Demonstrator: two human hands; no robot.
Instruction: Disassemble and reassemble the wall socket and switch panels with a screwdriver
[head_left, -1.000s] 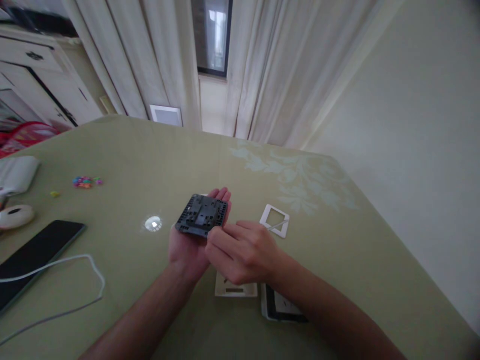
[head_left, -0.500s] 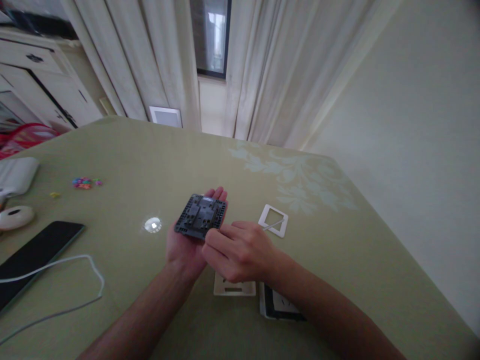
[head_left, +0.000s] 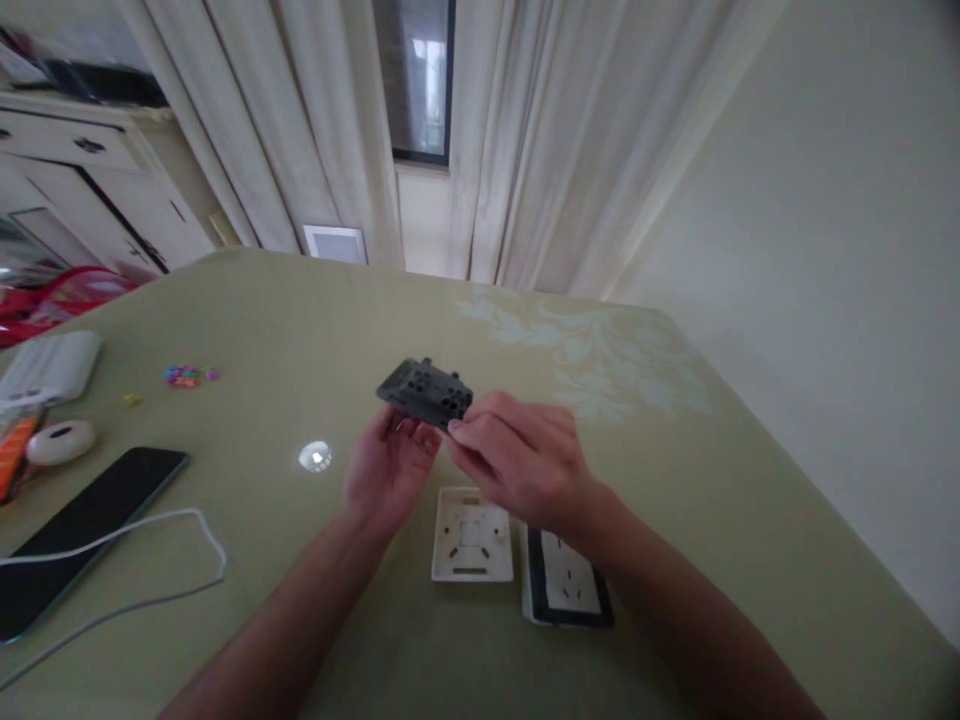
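My right hand [head_left: 529, 452] pinches the near right corner of a dark grey plastic panel [head_left: 426, 390], which is tilted in the air with slots and small raised parts on its upper face. Below the panel, my left hand [head_left: 394, 455] lies palm up with its fingers apart; whether its fingertips touch the panel is hard to tell. On the table under my hands sits a white square plastic back box [head_left: 471, 540] with slots and holes. Beside it is a wall socket [head_left: 571, 585] with a white face and dark frame, partly covered by my right forearm.
Left on the green table [head_left: 315, 330] are a black phone [head_left: 90, 530], a white cable [head_left: 202, 520], a round white case [head_left: 61, 442], a white box [head_left: 52, 368] and small coloured pieces [head_left: 184, 376]. A shiny round spot [head_left: 315, 456] shows left of my hands. Curtains and a wall stand behind.
The grey panel has been lifted off my left palm and tilted by my right hand. My right hand has moved right and up, and now hides the thin white frame.
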